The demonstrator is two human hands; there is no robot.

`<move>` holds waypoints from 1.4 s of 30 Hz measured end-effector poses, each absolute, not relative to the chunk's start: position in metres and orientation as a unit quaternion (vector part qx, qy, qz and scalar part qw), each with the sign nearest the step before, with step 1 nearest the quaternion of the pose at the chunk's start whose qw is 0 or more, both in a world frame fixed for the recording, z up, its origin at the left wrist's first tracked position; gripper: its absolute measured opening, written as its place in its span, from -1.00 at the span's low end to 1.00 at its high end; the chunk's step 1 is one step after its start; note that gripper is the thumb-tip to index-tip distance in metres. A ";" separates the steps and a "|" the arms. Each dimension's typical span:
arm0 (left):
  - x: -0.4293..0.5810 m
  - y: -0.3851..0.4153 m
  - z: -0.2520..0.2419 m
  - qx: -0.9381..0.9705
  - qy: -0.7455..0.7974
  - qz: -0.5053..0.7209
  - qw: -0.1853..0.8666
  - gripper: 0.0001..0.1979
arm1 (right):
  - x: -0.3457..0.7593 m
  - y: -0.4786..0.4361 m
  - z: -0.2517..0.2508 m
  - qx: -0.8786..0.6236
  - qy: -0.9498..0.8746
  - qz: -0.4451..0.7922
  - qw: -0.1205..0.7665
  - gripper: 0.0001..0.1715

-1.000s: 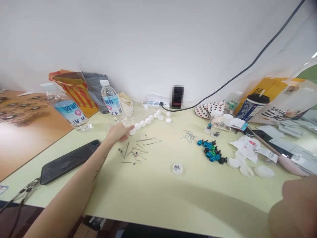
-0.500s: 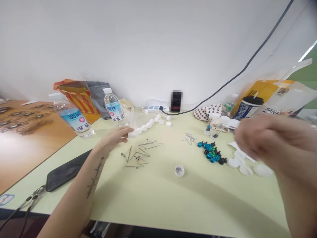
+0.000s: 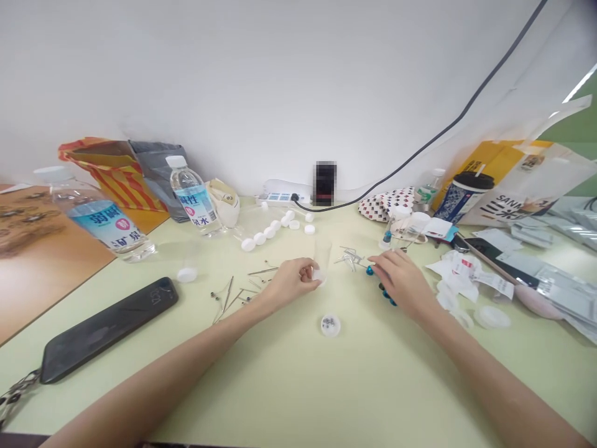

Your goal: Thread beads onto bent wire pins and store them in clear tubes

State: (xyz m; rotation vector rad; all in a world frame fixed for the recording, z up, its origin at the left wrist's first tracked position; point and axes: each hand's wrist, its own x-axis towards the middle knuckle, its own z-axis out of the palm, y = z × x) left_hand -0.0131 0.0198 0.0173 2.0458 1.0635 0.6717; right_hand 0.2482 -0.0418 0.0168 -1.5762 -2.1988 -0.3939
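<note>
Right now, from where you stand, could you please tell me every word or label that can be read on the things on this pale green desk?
"弱碱" and "矿泉": blue label of the tilted clear plastic water bottle.
"碱性" and "泉水": blue label of the upright clear plastic water bottle.
"SAN": white carrier bag; the rest is unclear.
Too small or blurred to read: the white paper slips and the marking on the black phone.

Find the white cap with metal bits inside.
The lone cap at front centre: small metal bits sit inside it, while the other caps show none.
</note>
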 end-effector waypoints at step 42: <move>-0.057 -0.023 0.038 0.930 0.351 0.013 0.113 -0.80 | 0.269 -0.042 0.024 -0.626 -0.750 -0.149 0.153 -0.73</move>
